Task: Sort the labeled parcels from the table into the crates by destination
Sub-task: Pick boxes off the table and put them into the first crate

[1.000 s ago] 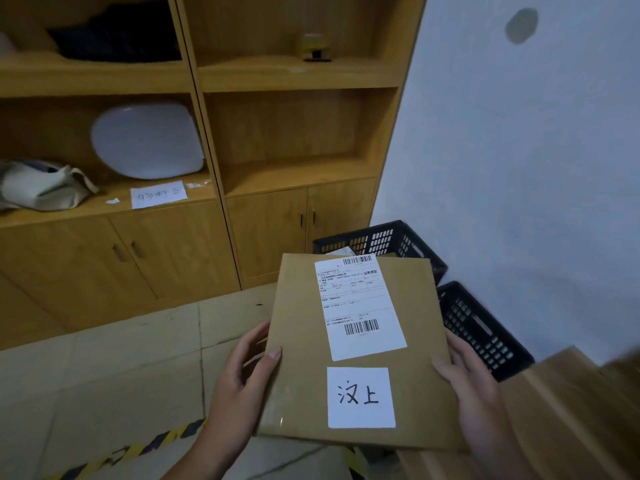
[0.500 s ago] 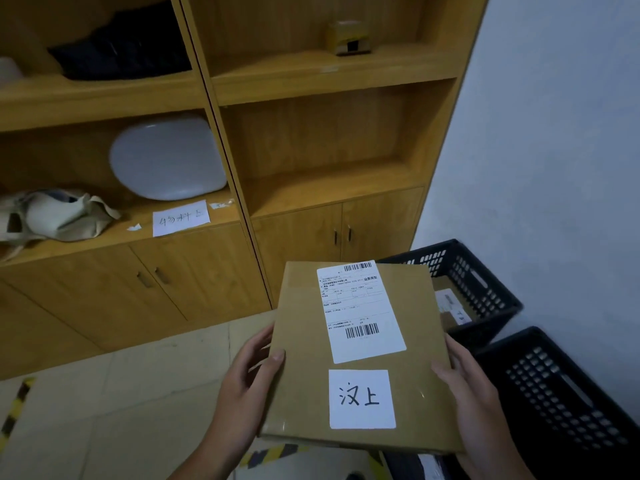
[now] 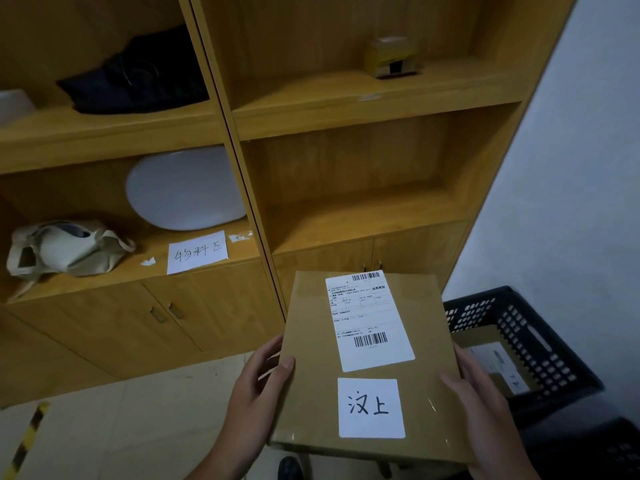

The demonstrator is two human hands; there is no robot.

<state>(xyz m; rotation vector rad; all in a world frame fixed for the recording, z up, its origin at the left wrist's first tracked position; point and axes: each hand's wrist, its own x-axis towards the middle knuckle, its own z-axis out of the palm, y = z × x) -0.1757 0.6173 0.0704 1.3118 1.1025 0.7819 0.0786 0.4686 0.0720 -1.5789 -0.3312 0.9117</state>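
- Rightward, a black crate (image 3: 478, 315) holds one brown boxed parcel (image 3: 491, 365), white label up
- Nearer, at the lower right corner, a second crate (image 3: 616, 455) shows only part of itself; its contents cannot be told
- Left of both crates, the held parcel (image 3: 367, 344) lies flat between the hands, labels up
- Left hand (image 3: 256, 393) takes its left edge and right hand (image 3: 485, 414) its right edge, each grip closed on it with the thumb on top

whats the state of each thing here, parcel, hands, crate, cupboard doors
parcel, held up in both hands, labels facing up
left hand, grips the parcel's left edge
right hand, grips the parcel's right edge
black crate, on the floor, a second parcel inside
cupboard doors, shut
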